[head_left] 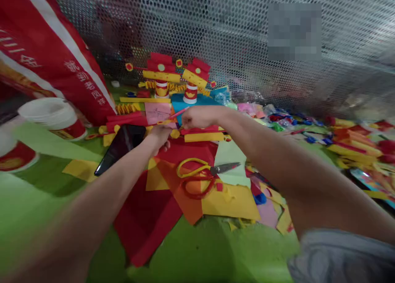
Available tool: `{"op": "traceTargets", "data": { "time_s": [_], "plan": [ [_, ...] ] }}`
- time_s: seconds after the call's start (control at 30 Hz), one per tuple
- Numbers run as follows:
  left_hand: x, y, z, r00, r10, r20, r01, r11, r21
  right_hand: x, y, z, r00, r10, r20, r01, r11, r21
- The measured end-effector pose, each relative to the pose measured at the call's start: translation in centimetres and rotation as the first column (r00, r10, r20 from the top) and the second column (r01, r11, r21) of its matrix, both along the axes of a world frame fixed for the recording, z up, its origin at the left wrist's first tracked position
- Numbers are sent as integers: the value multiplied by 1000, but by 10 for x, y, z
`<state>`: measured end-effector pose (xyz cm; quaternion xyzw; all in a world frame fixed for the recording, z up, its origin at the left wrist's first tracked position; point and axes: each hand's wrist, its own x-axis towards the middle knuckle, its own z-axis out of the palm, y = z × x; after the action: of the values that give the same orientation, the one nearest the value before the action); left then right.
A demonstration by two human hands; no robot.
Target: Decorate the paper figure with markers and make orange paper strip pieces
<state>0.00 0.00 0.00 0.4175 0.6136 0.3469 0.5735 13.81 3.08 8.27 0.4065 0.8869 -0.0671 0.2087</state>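
My left hand [161,137] reaches over the craft pieces with its fingers curled, close to a small yellow disc [175,134]. My right hand [197,117] is bent into a closed shape just right of it, beside a pink stick [179,113]. What either set of fingertips grips is too small and hidden to name. Below the right hand lie rolled red and yellow paper strips [202,137]. Nearer to me, scissors [197,171] with one yellow and one red handle rest on red paper [148,217], orange paper [182,192] and yellow paper [231,202].
Behind stand two decorated paper cups [162,89] with red and yellow tops. A black phone [121,147], stacked paper cups [52,116] and a large red bag [58,48] are left. Scraps and plastic wrappings [277,118] spread rightward. A perforated metal panel [197,23] rises behind.
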Motion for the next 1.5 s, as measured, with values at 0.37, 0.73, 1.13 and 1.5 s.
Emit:
{"op": "traceTargets", "data": {
  "time_s": [0.37,0.73,1.13,1.5],
  "plan": [
    [-1,-1,-8,990,-40,134,50,996,-71,-30,-19,2,986,-7,168,8,1000,-6],
    [0,2,-14,983,-27,180,37,998,-52,-36,-14,-9,980,49,193,-57,998,35],
    [2,-5,-4,978,-12,207,21,999,-41,-35,-8,-19,988,62,142,-70,996,49],
    [3,-7,-10,982,-44,181,38,999,39,-35,-12,-18,984,84,154,-94,994,56]
  ]
}}
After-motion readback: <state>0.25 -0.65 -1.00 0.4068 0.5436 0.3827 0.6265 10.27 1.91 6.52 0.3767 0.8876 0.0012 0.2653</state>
